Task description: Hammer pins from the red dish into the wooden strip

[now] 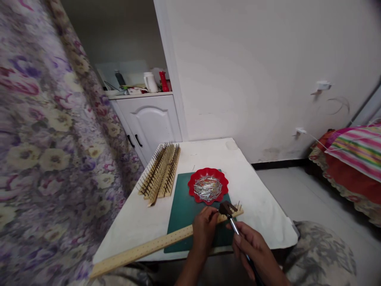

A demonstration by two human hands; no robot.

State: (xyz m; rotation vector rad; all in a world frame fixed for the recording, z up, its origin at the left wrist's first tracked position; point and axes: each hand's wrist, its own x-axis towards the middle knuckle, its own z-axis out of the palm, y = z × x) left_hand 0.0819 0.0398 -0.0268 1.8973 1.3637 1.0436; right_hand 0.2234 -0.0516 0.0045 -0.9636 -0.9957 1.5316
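A long wooden strip (154, 246) with a row of holes lies slanted over the green cutting mat (186, 202). My left hand (204, 230) rests on the strip, fingers pinched at its top edge near the hammer head; what they pinch is too small to make out. My right hand (253, 248) grips the metal handle of a small hammer (228, 210), whose dark head sits on the strip's far end, where a few nails stand. A red scalloped dish (208, 186) full of several thin nails sits just beyond.
A stack of nail-studded wooden strips (160, 172) lies on the white table (262, 202) at the left. A floral curtain (44, 151) hangs at the left. A white cabinet (149, 119) stands behind, a bed with striped bedding (357, 151) at the right.
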